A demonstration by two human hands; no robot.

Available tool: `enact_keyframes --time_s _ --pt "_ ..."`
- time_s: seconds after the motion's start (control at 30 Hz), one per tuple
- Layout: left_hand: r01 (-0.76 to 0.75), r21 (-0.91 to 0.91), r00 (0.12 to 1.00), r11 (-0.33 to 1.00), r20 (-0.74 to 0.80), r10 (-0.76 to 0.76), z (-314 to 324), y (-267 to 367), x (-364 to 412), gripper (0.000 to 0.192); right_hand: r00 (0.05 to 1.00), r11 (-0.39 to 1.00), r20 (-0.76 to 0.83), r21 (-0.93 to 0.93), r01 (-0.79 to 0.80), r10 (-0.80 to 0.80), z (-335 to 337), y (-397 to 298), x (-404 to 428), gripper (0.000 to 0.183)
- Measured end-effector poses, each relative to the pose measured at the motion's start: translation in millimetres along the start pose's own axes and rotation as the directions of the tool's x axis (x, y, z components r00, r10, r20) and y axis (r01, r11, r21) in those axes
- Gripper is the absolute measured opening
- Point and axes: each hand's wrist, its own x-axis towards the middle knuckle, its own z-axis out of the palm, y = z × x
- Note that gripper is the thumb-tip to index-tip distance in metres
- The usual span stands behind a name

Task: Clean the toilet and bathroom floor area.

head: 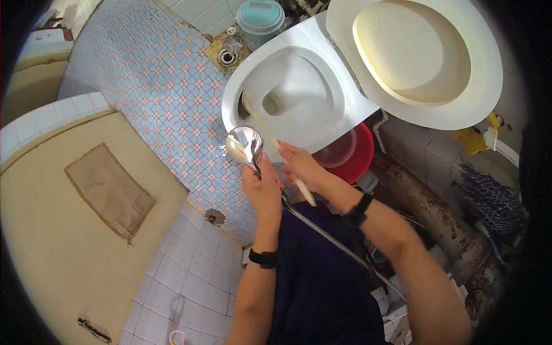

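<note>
My left hand (263, 185) grips the handle of a shiny chrome shower head (244, 144), which is over the near rim of a white toilet bowl (340, 105). A metal shower hose (332, 241) runs from below that hand down to the lower right. My right hand (299, 166) is closed around the pale handle of a toilet brush (306, 193). Its shaft reaches into the bowl, where the blurred head lies near a dark patch at the left inner wall. The seat and lid (485, 64) are raised.
A red basin (364, 151) is beside the toilet at the right. Behind the toilet's left side stand a lidded bucket (261, 32) and an open floor drain (227, 57). A rusty pipe (431, 215) runs along the right; a beige door (56, 207) is at the left.
</note>
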Motion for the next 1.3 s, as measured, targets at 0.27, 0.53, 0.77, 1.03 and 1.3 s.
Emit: enact_keyframes --time_s 0.27,0.53,0.77,1.03,1.3 --pt "0.096 -0.247 0.995 0.964 0.001 -0.098 -9 8 -2 0.025 0.992 0.195 0.119 -0.975 0.107 0.052 -93 6 -44 0.031" --pt "0.067 -0.43 0.997 0.9 0.06 -0.045 12 42 10 0.025 0.957 -0.728 0.215 -0.685 0.005 -0.195 -131 -167 11 0.02" --pt "0.048 -0.742 0.985 0.668 -0.075 -0.154 21 33 8 0.03 0.842 -0.786 0.532 -0.557 0.268 -0.091 -68 -187 30 0.052" --pt "0.151 -0.791 0.863 0.592 -0.187 -0.47 26 -39 -23 0.035 0.737 -0.871 0.676 -0.377 0.315 -0.026 -76 -176 48 0.044" --pt "0.069 -0.911 0.93 0.407 -0.089 -0.356 39 -49 3 0.034 0.962 -0.775 0.183 -0.631 -0.043 -0.202 -158 -162 9 0.042"
